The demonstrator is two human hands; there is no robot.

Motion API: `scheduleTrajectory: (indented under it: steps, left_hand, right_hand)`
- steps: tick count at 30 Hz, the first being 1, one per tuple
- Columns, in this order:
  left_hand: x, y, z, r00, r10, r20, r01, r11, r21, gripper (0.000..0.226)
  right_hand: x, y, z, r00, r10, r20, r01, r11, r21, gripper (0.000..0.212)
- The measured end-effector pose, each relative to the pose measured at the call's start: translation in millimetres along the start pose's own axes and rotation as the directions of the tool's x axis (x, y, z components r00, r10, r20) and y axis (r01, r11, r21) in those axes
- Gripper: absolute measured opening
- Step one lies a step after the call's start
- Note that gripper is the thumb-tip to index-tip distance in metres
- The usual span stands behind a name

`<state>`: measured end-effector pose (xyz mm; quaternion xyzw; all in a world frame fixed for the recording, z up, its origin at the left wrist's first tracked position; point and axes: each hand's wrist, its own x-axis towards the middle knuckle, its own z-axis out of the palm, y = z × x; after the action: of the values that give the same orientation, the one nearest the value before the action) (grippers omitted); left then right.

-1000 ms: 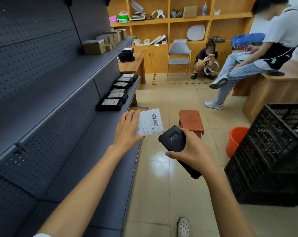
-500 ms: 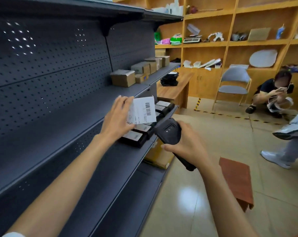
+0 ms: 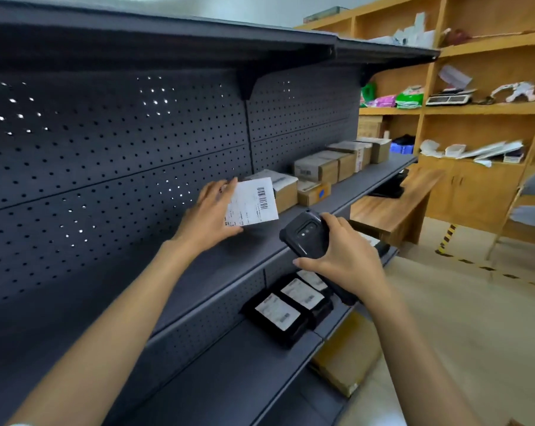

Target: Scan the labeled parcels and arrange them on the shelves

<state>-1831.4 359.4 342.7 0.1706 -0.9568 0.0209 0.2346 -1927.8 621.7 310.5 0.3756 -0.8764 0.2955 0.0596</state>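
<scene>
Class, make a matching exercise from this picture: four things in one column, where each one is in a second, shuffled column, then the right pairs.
Things:
1. white-labelled parcel
2. handheld scanner
3. black labelled parcels
4. cardboard boxes

Places:
A. lower grey shelf
B. in the left hand
C. far end of the middle grey shelf
D. in the right hand

Pairs: 1-B, 2-D, 3-A, 4-C

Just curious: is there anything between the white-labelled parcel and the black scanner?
Head view: no object sits between parcel and scanner; only bare grey shelf shows behind the gap.
</scene>
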Motion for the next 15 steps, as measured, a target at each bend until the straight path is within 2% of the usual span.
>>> scheduleTrajectory:
  steps: [6,10,13,15]
  left_hand:
    - [41,-35,18,0.97,-0.031,0.241,0.026,0.999,0.025,0.108]
    - [62,-40,21,0.907,-0.125,0.402,0.127,0.992,0.022,0.102]
    - [71,-29,23,0.873,-0.19,0.45,0.212,0.977,0.002,0.087]
    - [71,-22,32,0.88,-0.209,0.426,0.241,0.97,-0.023,0.081]
  right_hand:
    - [77,21,16,0.992,-0.104,0.069,0.101,0.994,0.041,0.1]
    - [120,37,24,0.98,-0.161,0.116,0.153,0.985,0.076,0.098]
    - [147,48,25,0.965,-0.224,0.139,0.211,0.972,0.104,0.096]
    - [161,55,24,0.947,-0.272,0.172,0.255,0.96,0.116,0.096]
